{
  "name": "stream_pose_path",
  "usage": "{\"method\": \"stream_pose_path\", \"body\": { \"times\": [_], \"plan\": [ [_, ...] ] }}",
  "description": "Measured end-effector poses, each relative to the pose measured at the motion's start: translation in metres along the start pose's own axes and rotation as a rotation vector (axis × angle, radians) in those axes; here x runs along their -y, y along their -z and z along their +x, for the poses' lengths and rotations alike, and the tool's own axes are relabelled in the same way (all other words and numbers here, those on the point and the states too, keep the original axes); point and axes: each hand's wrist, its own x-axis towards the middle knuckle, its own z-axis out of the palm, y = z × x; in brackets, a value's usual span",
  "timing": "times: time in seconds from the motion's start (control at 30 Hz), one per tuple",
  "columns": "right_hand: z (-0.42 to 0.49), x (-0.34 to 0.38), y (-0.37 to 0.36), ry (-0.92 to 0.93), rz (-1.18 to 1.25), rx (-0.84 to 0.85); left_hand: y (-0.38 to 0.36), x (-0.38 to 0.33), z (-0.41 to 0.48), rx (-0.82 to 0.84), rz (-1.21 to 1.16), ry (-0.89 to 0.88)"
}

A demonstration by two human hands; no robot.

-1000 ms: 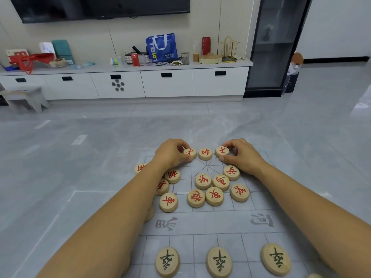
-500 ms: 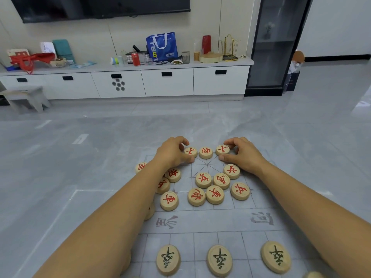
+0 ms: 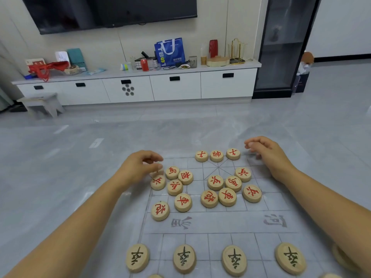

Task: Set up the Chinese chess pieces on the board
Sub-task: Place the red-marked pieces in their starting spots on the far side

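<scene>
The board, a thin printed sheet, was laid flat on the grey floor. Three red pieces were set side by side in a row on its far edge line. Further red pieces were left unsorted on the far half in two loose clusters: the left group and the right group. Four black pieces were spaced along a line on the near half.

The left hand was held palm down at the far left corner of the left group. Its fingers were curled above the thumb, over a partly hidden piece; whether that piece was pinched could not be told. The right hand was held just beside the right end of the row, apart from it. Its fingertips were loosely curled, with nothing seen between them. Both forearms were stretched forward from the lower corners.

A white cabinet bearing a blue bag was seen against the far wall.
</scene>
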Motion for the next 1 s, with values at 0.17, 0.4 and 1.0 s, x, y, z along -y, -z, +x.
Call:
{"method": "stream_pose_path", "body": {
  "times": [0.17, 0.4, 1.0],
  "plan": [
    [-0.013, 0.015, 0.002, -0.002, -0.094, 0.147, -0.001, -0.006, -0.008, 0.179, 0.150, -0.112],
    [-0.032, 0.020, 0.023, -0.125, -0.207, 0.304, -0.009, -0.031, -0.002, 0.256, 0.392, -0.223],
    [-0.041, 0.008, 0.032, -0.215, -0.068, 0.281, -0.046, -0.059, 0.009, 0.277, 0.625, -0.145]
  ]
}}
